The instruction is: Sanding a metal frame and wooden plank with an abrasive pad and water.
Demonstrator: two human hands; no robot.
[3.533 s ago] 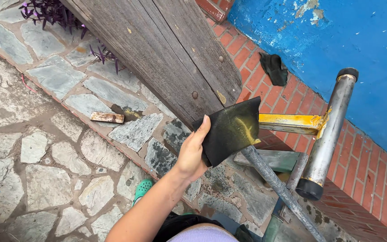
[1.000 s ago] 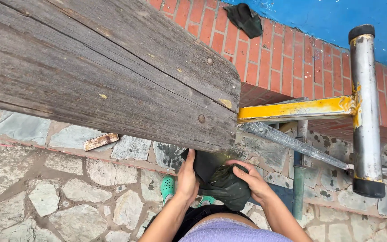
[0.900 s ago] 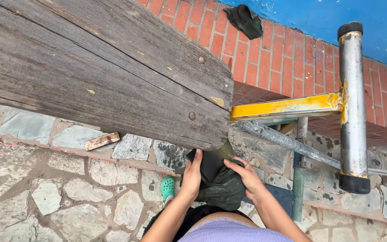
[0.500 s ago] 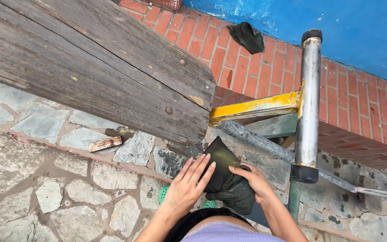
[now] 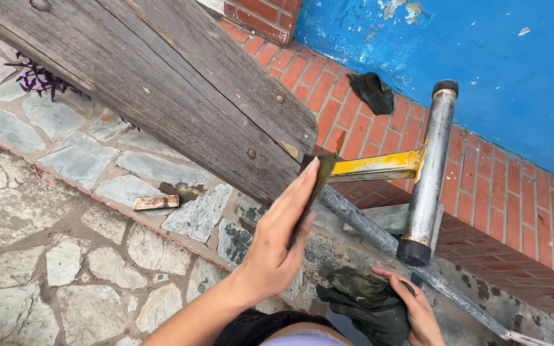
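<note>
Head view. Ground: irregular stone paving (image 5: 65, 256), grey, with dark joints; beyond it a red brick ledge (image 5: 482, 192) under a blue painted wall (image 5: 482, 64), the paint flaking.

Weathered wooden plank (image 5: 161, 83), grey, nailed, running diagonally across the frame.

Metal stand: grey tube (image 5: 428, 173) with black end caps, yellow crossbar (image 5: 376, 166).

Left hand (image 5: 277, 247): fingers extended flat, pressing a dark thin sheet (image 5: 318, 182) edge-on against the plank's end.

Right hand (image 5: 415, 307): fingers curled around a dark rag (image 5: 360, 304), low in the frame.

Loose items: second dark cloth (image 5: 372, 91) on the bricks; small wood offcut (image 5: 155, 202) on the paving; purple-leaved plant (image 5: 40, 77).
</note>
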